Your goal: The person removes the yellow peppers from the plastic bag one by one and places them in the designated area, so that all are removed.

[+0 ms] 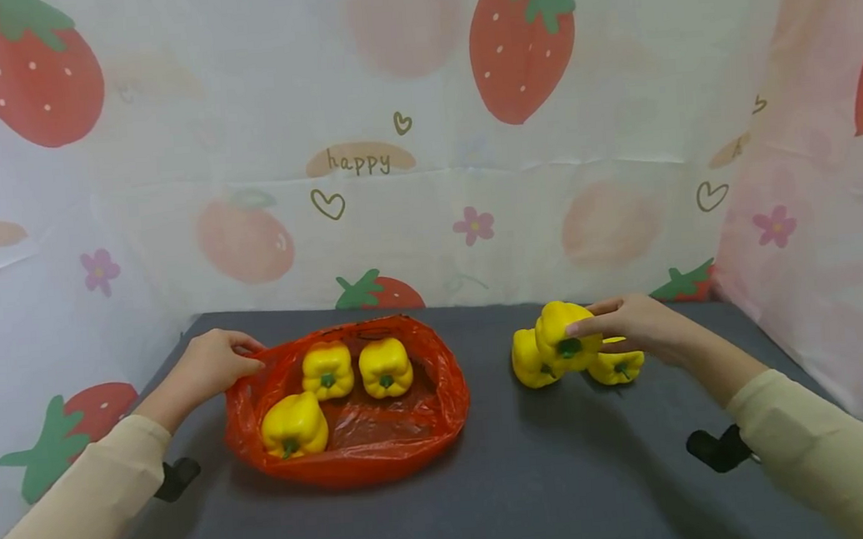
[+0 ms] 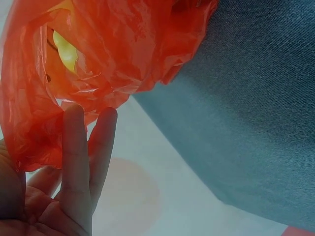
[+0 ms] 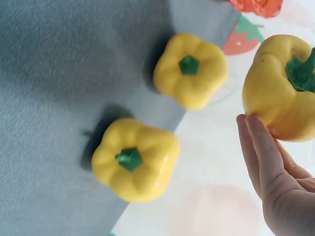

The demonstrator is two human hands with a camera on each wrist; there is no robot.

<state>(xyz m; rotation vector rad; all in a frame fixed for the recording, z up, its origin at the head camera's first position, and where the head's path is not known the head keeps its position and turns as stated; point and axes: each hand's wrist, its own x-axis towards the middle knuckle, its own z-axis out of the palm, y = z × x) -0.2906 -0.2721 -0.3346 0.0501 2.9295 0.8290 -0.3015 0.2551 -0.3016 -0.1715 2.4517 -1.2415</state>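
A red plastic bag [image 1: 355, 468] lies open on the table's left half with three yellow bell peppers [image 1: 327, 370] inside. My left hand [image 1: 216, 364] pinches the bag's left rim between thumb and fingers; in the left wrist view the bag's film [image 2: 37, 132] bunches there. On the right, my right hand [image 1: 642, 328] holds up a yellow bell pepper [image 1: 565, 327], stem toward me. The right wrist view shows this held pepper [image 3: 273, 93] at the fingertips. Below it, two more yellow bell peppers [image 1: 531, 361] rest on the table, partly hidden behind the held one.
The dark grey table [image 1: 508, 498] spreads between the bag and the loose peppers. A white cloth [image 1: 476, 258] printed with strawberries and hearts hangs behind the table and at both sides. Black straps or mounts [image 1: 718, 450] sit by both wrists.
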